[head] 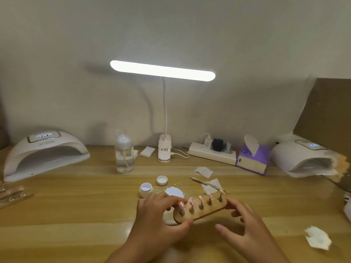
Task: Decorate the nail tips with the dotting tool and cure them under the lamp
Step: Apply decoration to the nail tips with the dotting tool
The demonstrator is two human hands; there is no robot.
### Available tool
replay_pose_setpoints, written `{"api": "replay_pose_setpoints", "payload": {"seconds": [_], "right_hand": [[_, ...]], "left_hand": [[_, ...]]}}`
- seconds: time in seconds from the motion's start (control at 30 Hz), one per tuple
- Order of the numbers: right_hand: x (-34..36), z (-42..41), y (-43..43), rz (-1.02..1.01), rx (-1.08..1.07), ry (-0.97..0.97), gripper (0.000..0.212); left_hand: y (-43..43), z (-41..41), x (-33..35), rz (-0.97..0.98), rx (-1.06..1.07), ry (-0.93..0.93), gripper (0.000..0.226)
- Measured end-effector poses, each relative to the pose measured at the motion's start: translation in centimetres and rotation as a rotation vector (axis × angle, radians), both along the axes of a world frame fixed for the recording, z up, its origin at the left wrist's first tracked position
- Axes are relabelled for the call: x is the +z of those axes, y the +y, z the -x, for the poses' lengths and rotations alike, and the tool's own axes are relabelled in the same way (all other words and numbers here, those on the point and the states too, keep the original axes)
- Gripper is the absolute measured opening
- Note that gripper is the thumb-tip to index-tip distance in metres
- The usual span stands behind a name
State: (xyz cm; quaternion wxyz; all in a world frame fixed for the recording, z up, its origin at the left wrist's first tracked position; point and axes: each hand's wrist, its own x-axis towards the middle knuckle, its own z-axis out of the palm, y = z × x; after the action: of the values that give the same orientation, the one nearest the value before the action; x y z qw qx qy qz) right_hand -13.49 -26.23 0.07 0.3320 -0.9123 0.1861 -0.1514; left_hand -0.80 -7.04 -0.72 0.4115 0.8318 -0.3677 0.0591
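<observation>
Your left hand (161, 211) pinches the wooden holder (208, 210) at one end, your right hand (245, 224) curls round the other; five pink, white-dotted nail tips (201, 198) stand along it, in front of the desk lamp (164, 150).

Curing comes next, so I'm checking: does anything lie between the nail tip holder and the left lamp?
Only the small open jar, just left of the holder, sits near that path; the table beyond looks bare to the lamp.

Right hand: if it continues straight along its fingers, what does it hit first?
Right hand meets the wooden holder, right end, almost at once; fingertips seem to touch it, depth unclear.
</observation>
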Motion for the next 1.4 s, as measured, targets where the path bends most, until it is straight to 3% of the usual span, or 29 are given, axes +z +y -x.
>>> {"api": "replay_pose_setpoints", "payload": {"seconds": [0.13,0.27,0.33,0.47,0.53,0.67,0.73,0.8,1.17,1.4], "right_hand": [[-0.5,0.2,-0.7,0.058,-0.142,0.028,0.099],[-0.6,0.6,-1.0,0.025,-0.299,0.021,0.131],[-0.2,0.8,-1.4,0.02,-0.374,0.045,0.133],[0.4,1.1,-2.8,0.035,-0.457,0.072,0.108],[0.3,1.2,-3.2,-0.097,-0.449,0.065,0.083],[0.1,0.6,-4.4,-0.655,-0.435,-0.121,0.035],[0.5,0.6,-4.7,-1.005,-0.464,-0.258,0.02],[0.8,0.6,-4.6,-1.171,-0.446,-0.31,0.008],[1.1,1.2,-4.9,-1.298,-0.392,-0.381,0.006],[0.7,1.1,-5.3,-1.27,-0.419,-0.388,0.009]], "left_hand": [[-2.9,1.1,0.1,-0.004,0.035,0.083,0.052],[-7.5,2.2,0.7,0.01,0.107,0.207,0.025],[-9.8,3.0,0.7,-0.01,0.129,0.223,0.024],[-13.1,4.0,0.2,-0.054,0.205,0.223,0.042],[-14.1,4.3,0.1,-0.052,0.217,0.261,0.048],[-14.7,4.4,0.2,0.027,0.231,0.329,0.046],[-14.7,4.5,0.2,0.068,0.253,0.314,0.043],[-14.7,4.7,0.1,0.056,0.272,0.244,0.04],[-15.6,6.2,1.3,-0.073,0.265,-0.043,0.046],[-16.2,6.5,2.0,-0.091,0.192,-0.161,0.041]]}}
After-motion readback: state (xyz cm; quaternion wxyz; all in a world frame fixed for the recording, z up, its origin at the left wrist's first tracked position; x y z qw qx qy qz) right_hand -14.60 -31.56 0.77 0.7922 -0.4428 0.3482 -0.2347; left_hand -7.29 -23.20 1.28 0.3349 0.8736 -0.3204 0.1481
